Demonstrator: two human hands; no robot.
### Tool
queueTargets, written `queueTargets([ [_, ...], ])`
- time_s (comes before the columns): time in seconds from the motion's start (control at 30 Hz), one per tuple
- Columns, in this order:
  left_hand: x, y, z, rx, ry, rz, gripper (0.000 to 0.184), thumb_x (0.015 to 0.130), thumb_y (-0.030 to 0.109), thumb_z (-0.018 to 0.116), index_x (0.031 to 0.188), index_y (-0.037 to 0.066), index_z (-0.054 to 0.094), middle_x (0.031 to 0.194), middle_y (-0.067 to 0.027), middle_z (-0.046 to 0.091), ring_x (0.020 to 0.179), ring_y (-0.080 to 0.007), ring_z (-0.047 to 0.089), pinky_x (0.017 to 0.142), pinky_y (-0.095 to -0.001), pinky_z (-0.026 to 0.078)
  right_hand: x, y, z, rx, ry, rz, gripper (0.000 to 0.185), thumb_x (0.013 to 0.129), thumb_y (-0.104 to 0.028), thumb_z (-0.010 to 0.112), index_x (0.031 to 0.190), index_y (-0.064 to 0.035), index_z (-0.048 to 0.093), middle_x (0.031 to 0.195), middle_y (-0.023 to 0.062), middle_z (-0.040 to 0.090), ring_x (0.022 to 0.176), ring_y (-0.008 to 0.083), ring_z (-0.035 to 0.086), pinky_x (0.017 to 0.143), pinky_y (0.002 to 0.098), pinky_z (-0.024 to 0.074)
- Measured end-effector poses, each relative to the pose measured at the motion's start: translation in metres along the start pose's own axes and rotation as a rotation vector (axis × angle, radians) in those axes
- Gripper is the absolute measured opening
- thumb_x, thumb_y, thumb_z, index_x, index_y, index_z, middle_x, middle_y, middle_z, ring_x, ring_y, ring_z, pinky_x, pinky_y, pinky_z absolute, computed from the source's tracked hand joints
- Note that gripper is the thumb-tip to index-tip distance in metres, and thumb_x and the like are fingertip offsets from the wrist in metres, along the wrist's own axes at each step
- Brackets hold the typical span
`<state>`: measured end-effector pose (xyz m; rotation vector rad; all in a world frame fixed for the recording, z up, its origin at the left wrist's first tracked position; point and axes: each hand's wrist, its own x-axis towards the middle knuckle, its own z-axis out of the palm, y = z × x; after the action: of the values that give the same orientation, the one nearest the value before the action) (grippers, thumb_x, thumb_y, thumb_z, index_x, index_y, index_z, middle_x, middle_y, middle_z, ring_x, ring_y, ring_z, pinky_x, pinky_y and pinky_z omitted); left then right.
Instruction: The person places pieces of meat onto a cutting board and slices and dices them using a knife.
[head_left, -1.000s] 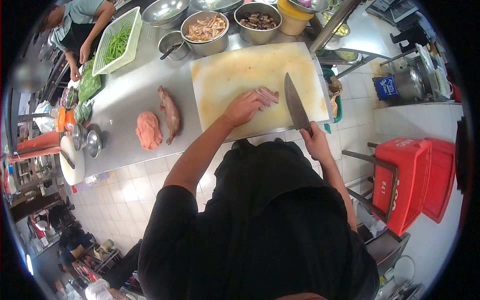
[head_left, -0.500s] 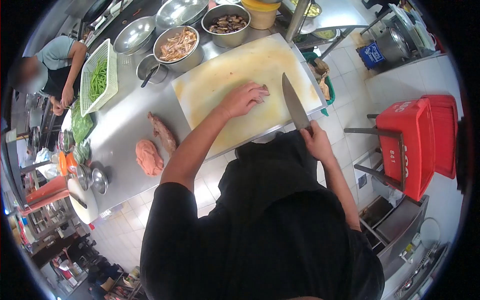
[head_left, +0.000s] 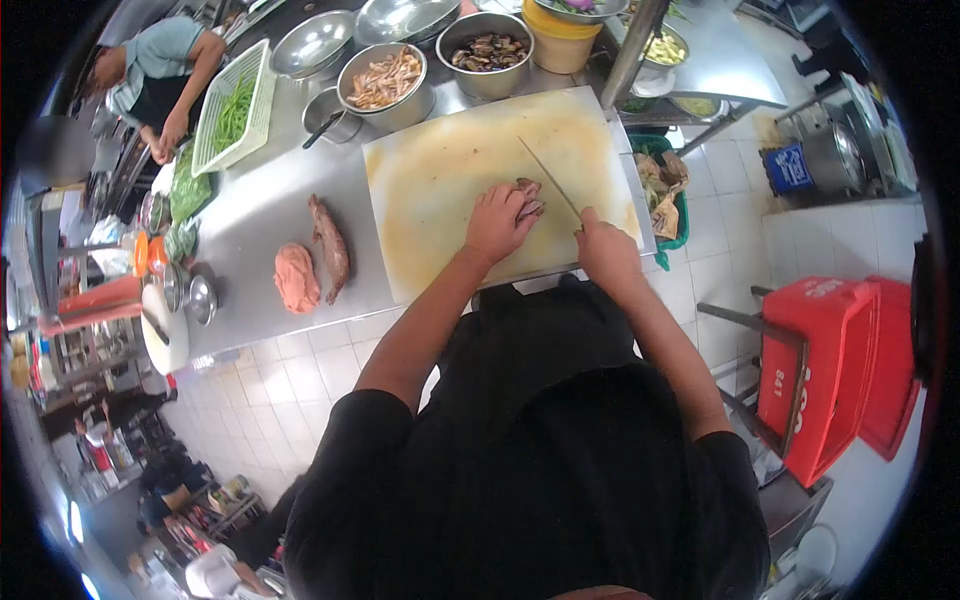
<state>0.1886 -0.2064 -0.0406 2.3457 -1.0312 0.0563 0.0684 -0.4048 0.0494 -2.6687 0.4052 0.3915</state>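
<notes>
Seen from my remote head view: a pale cutting board (head_left: 430, 220), flat, matte and stained yellow, lies on a smooth, reflective steel table (head_left: 245, 220). On the board, toward its right half, sits a small piece of meat (head_left: 530, 196), reddish and fibrous with a darker outside. I see the left hand (head_left: 497, 224) with bent fingers clamped on it. The right hand (head_left: 607, 255) is a fist wrapped round the handle of the knife (head_left: 550, 177) — a long metal blade showing as a thin line, just right of the meat. Left of the board rest a long, dark, rough-surfaced cut (head_left: 331, 250) and a soft, rounded pink lump (head_left: 296, 279), apart from each other. Compared with half a second ago, the blade has turned from broadside to edge-on — and the right hand has moved in toward the left.
</notes>
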Motion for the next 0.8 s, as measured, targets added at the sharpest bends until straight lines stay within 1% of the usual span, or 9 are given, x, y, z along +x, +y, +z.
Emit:
queueTargets([
  [0.1, -0.004, 0.004, 0.000, 0.025, -0.011, -0.038, 0.032, 0.090, 0.027, 0.079, 0.114, 0.009, 0.067, 0.121, -0.0155, 0.063, 0.111, -0.0392, 0.061, 0.095, -0.0507, 0.049, 0.005, -0.005, 0.000, -0.012, -0.069, -0.113, 0.026, 0.104, -0.026, 0.061, 0.115, -0.0044, 0.054, 0.097, 0.0276, 0.074, 0.092, 0.0471, 0.074, 0.082, 0.0586, 0.0569],
  [0.2, -0.012, 0.009, 0.002, 0.063, 0.020, -0.097, 0.036, 0.091, 0.028, 0.078, 0.120, 0.010, 0.067, 0.123, -0.0148, 0.063, 0.112, -0.0384, 0.061, 0.096, -0.0506, 0.049, 0.007, -0.001, -0.009, -0.006, -0.095, -0.131, 0.026, 0.105, -0.027, 0.059, 0.116, -0.0045, 0.052, 0.095, 0.0283, 0.074, 0.091, 0.0483, 0.073, 0.082, 0.0602, 0.0559],
  [0.3, -0.017, 0.013, 0.004, 0.052, 0.107, -0.076, 0.037, 0.092, 0.027, 0.077, 0.123, 0.011, 0.068, 0.125, -0.0138, 0.064, 0.114, -0.0376, 0.061, 0.098, -0.0501, 0.049, 0.014, 0.012, -0.011, 0.081, -0.031, -0.156, 0.028, 0.107, -0.030, 0.057, 0.117, -0.0045, 0.051, 0.093, 0.0294, 0.073, 0.090, 0.0504, 0.072, 0.081, 0.0623, 0.0545],
  [0.43, -0.013, 0.015, 0.006, -0.013, 0.133, -0.093, 0.034, 0.093, 0.025, 0.076, 0.123, 0.012, 0.069, 0.125, -0.0122, 0.065, 0.116, -0.0361, 0.062, 0.098, -0.0499, 0.049, 0.016, 0.006, -0.023, 0.075, -0.043, -0.198, 0.030, 0.108, -0.033, 0.055, 0.117, -0.0046, 0.052, 0.092, 0.0299, 0.073, 0.089, 0.0520, 0.071, 0.081, 0.0636, 0.0536],
  [0.6, -0.012, 0.014, 0.006, -0.034, 0.149, -0.111, 0.029, 0.094, 0.024, 0.074, 0.120, 0.012, 0.071, 0.123, -0.0114, 0.066, 0.117, -0.0353, 0.062, 0.099, -0.0494, 0.049, 0.016, -0.003, -0.016, 0.006, -0.054, -0.254, 0.031, 0.107, -0.033, 0.055, 0.117, -0.0042, 0.052, 0.092, 0.0300, 0.073, 0.089, 0.0522, 0.071, 0.082, 0.0633, 0.0537],
  [0.7, -0.011, 0.013, 0.007, 0.014, 0.101, -0.140, 0.028, 0.095, 0.025, 0.072, 0.119, 0.011, 0.072, 0.122, -0.0110, 0.066, 0.118, -0.0350, 0.061, 0.100, -0.0494, 0.049, 0.019, -0.011, -0.018, -0.052, -0.125, -0.218, 0.030, 0.107, -0.032, 0.056, 0.117, -0.0040, 0.052, 0.094, 0.0303, 0.073, 0.092, 0.0522, 0.070, 0.084, 0.0628, 0.0537],
  [0.8, -0.011, 0.008, 0.010, 0.008, 0.089, -0.127, 0.027, 0.095, 0.025, 0.071, 0.118, 0.011, 0.072, 0.123, -0.0103, 0.066, 0.118, -0.0341, 0.061, 0.099, -0.0491, 0.049, 0.019, -0.017, -0.025, -0.087, -0.140, -0.240, 0.029, 0.107, -0.031, 0.056, 0.116, -0.0038, 0.053, 0.097, 0.0302, 0.073, 0.096, 0.0512, 0.071, 0.085, 0.0617, 0.0543],
])
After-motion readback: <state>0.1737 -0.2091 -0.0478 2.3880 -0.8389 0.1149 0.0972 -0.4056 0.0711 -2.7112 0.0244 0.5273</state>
